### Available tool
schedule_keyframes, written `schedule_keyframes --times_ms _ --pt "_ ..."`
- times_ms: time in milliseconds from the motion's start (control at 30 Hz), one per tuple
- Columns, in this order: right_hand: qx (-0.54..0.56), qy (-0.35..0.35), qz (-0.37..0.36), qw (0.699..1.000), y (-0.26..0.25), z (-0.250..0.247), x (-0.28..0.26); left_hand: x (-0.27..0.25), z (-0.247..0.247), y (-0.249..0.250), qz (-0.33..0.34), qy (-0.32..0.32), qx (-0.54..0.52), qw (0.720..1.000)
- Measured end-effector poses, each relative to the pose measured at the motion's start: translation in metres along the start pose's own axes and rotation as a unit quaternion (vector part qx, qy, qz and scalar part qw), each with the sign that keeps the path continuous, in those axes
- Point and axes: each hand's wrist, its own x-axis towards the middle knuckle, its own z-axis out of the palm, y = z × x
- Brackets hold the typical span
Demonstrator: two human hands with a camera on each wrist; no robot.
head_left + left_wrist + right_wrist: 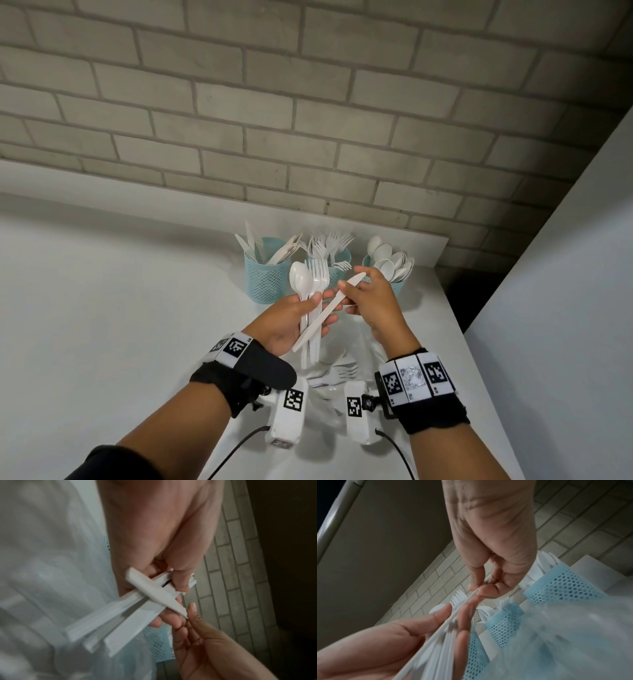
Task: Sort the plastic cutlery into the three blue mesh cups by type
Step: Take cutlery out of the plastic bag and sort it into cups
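Observation:
Three blue mesh cups stand at the back of the white table: the left cup (265,279) holds knives, the middle cup (339,272) forks, the right cup (397,284) spoons. My left hand (320,310) grips a bundle of white spoons and forks (310,277), heads up. My right hand (352,284) pinches a white knife (329,308) near its blade; the knife lies slantwise across the bundle. In the left wrist view the knife (154,592) crosses the bundle's handles (111,622). In the right wrist view my right hand (481,588) pinches the knife (453,616).
A clear plastic bag (346,346) with a few loose forks (337,371) lies on the table (137,308) under my hands. A brick wall (308,120) rises behind the cups. The table's right edge (459,329) runs close to the spoon cup.

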Motion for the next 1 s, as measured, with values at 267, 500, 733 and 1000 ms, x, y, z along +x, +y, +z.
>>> schedule_keyframes --times_ms 267,500,733,1000 --pt "0.034 0.083 -0.148 0.985 -0.066 0.003 0.034 -0.005 -0.004 0.008 0.076 0.067 -0.084 0.991" --pt "0.039 0.145 -0.259 0.954 -0.087 0.047 0.062 -0.003 -0.017 0.013 0.120 0.110 -0.174 0.971" --pt "-0.278 0.035 -0.301 0.912 -0.047 0.093 0.079 -0.007 -0.025 0.011 0.126 0.097 -0.165 0.973" --pt "-0.447 -0.064 -0.190 0.872 -0.035 0.090 0.078 -0.014 -0.029 0.008 0.137 0.095 -0.138 0.976"
